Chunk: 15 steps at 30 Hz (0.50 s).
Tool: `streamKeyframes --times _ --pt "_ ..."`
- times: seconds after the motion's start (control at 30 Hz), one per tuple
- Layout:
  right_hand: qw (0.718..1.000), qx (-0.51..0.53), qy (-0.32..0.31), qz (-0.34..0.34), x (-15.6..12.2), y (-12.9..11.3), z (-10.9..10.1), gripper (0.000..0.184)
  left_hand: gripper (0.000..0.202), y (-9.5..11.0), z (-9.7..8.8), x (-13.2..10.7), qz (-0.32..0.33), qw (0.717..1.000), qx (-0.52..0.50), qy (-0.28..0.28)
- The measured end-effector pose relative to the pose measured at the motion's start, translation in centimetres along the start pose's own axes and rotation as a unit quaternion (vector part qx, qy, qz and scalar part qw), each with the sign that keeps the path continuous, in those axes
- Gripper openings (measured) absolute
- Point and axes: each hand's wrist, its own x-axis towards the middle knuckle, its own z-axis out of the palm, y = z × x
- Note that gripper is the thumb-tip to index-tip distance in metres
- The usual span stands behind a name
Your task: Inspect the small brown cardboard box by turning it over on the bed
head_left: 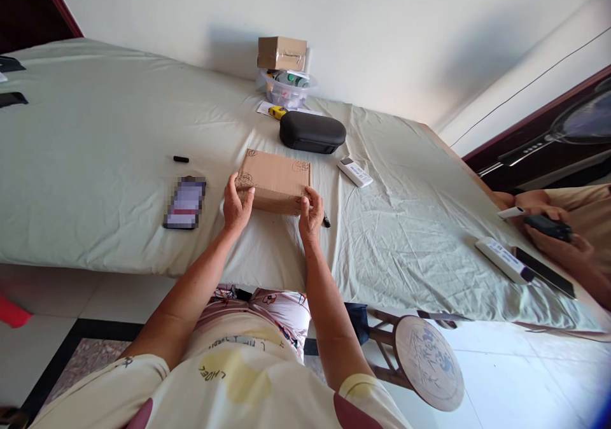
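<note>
A small brown cardboard box point(277, 171) with dark scribbled drawings near its corners rests on the cloth-covered table in front of me. My left hand point(237, 205) grips its left near corner, thumb on the edge. My right hand point(311, 212) holds the right near corner in the same way. Just beside my right hand lies a black pen-like object point(326, 220), partly hidden by it. To the left of the box is a phone point(185, 203) with a lit, blurred screen, and a short black cylindrical piece point(181, 159) lies above it.
Behind the box stand a black zip case point(312, 131), a yellow tape measure point(277, 112) and a plastic tub point(289, 91) topped by another carton point(281, 53). A white packet point(354, 172) lies to the right. At far right, another person's hands point(561, 228) hold a dark object. A stool point(429, 362) stands below.
</note>
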Motion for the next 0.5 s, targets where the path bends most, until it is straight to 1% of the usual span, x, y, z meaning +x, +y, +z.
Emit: streamKeyframes --times 0.1,0.27,0.37,0.5 --pt "1.0 0.006 -0.02 0.001 -0.12 0.35 -0.15 0.049 0.077 0.07 -0.02 -0.02 -0.002 1.0 -0.001 -0.001" --pt "0.998 0.005 -0.058 0.007 -0.27 0.87 -0.62 0.054 0.076 0.17 -0.1 0.02 -0.017 1.0 -0.017 -0.012" --pt "0.998 -0.005 -0.064 0.019 -0.28 0.9 -0.79 0.055 0.077 0.27 -0.16 0.07 -0.027 0.999 -0.031 -0.022" --pt "0.998 0.01 -0.062 0.021 -0.24 0.83 -0.77 0.056 0.076 0.27 -0.15 0.09 -0.022 0.999 -0.023 -0.016"
